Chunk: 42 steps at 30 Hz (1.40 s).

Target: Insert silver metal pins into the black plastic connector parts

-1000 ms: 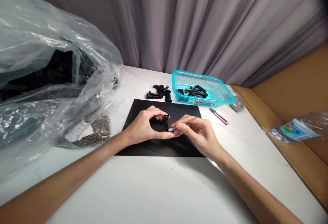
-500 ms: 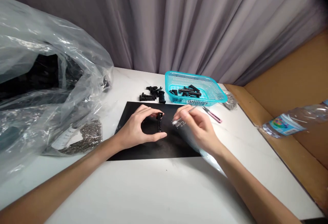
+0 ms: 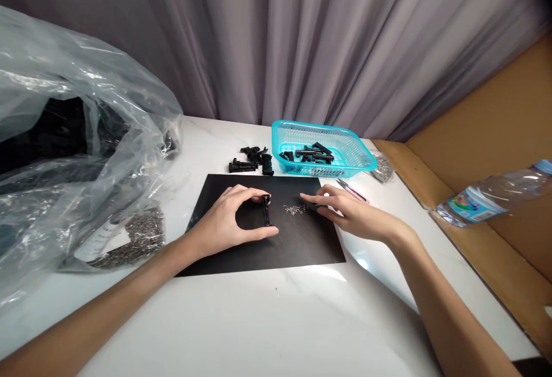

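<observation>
Upright between the thumb and fingertips of my left hand (image 3: 226,216) is a narrow black plastic part (image 3: 266,210), held over a black mat (image 3: 241,253). My right hand (image 3: 349,210) hovers at the mat's right side, index finger stretched out and the other fingers apart. Its fingertips are close to a small heap of tiny silvery metal pieces (image 3: 294,210). A dark patch lies under these fingers; whether it is a tool or shadow I cannot make out. Behind the hand, a pink-handled tool (image 3: 354,191) lies on the table.
Several black plastic parts (image 3: 248,165) lie behind the mat. Similar parts sit in a turquoise basket (image 3: 366,161). A large clear plastic bag (image 3: 142,107) and a bag of small metal pieces (image 3: 144,233) stand left. A plastic bottle (image 3: 478,200) lies right, by a cardboard wall (image 3: 495,112).
My right hand has gone from a pinch around a thin tool to stretched fingers, moving slightly right. That tool no longer shows in it. My left hand still holds the black part.
</observation>
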Each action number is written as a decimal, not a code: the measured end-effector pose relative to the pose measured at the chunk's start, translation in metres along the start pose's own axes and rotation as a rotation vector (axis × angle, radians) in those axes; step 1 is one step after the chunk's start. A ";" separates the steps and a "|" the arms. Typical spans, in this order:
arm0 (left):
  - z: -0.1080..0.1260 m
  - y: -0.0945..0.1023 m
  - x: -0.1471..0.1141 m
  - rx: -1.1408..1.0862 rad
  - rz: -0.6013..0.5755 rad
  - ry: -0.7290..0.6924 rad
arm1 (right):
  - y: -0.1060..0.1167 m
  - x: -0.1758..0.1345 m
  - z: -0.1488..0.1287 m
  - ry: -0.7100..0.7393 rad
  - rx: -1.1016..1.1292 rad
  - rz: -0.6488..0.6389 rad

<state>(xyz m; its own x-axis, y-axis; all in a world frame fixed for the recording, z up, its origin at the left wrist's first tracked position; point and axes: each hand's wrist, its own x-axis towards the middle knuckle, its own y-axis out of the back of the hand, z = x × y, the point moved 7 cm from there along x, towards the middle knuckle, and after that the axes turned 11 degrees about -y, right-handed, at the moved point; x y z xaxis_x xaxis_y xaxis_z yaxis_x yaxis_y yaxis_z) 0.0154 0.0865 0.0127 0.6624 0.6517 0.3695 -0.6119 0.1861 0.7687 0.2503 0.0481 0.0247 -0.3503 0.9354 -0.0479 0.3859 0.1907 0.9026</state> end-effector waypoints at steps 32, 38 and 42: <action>0.001 0.000 0.002 0.002 0.016 0.016 | -0.005 -0.003 -0.010 0.134 0.008 -0.061; 0.002 -0.001 0.001 -0.001 0.012 0.026 | -0.008 -0.011 -0.010 0.068 -0.053 -0.091; 0.002 -0.001 0.001 -0.003 0.014 0.022 | 0.004 -0.004 -0.013 0.013 0.052 0.050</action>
<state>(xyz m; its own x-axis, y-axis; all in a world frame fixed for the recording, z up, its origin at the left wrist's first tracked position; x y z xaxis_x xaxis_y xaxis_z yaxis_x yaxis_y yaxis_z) 0.0179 0.0854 0.0138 0.6440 0.6705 0.3684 -0.6222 0.1788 0.7622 0.2427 0.0413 0.0343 -0.3403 0.9403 0.0021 0.4469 0.1597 0.8802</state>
